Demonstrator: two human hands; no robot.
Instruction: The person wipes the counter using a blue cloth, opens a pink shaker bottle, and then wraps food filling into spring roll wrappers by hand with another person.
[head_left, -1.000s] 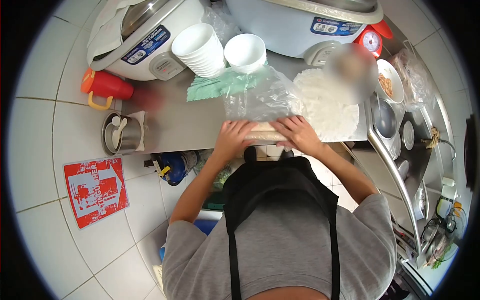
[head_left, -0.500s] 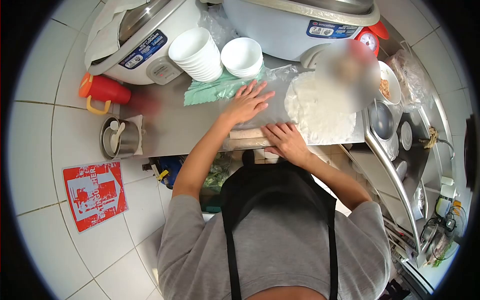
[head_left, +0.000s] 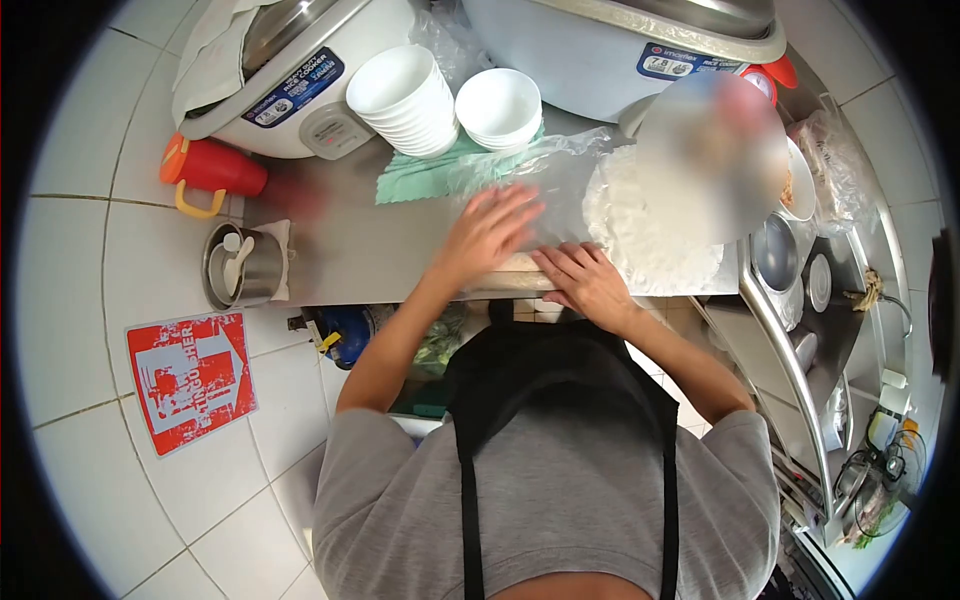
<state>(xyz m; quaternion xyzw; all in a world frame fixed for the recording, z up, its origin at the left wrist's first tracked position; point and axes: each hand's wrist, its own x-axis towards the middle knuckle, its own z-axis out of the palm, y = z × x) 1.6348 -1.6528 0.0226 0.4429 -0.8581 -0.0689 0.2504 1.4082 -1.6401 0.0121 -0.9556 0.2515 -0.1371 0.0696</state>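
Along the counter's front edge lies a pale roll (head_left: pixel 518 263) in clear plastic, partly covered by both hands. My right hand (head_left: pixel 592 288) is on its right end, fingers over the top and thumb at the front. Above the roll's left part, my left hand (head_left: pixel 492 232) is blurred by motion, its fingers stretched out. I cannot tell whether it touches the plastic. A clear plastic sheet (head_left: pixel 565 185) is spread beyond my hands. Right of it lies a flat white sheet with ragged edges (head_left: pixel 640 225), partly hidden by a blurred patch.
White bowls (head_left: pixel 400 85) and a shorter stack (head_left: pixel 498 105) stand on a green cloth (head_left: pixel 405 180). Behind are two rice cookers (head_left: pixel 300 95) (head_left: pixel 590 60). At left are a red tumbler (head_left: pixel 222 168) and a metal pot with spoons (head_left: pixel 262 268). A metal rack (head_left: pixel 790 350) stands at right.
My left hand has come nearer the front edge and now covers more of the roll. My right hand stays on the right end. The whole view has shifted slightly.
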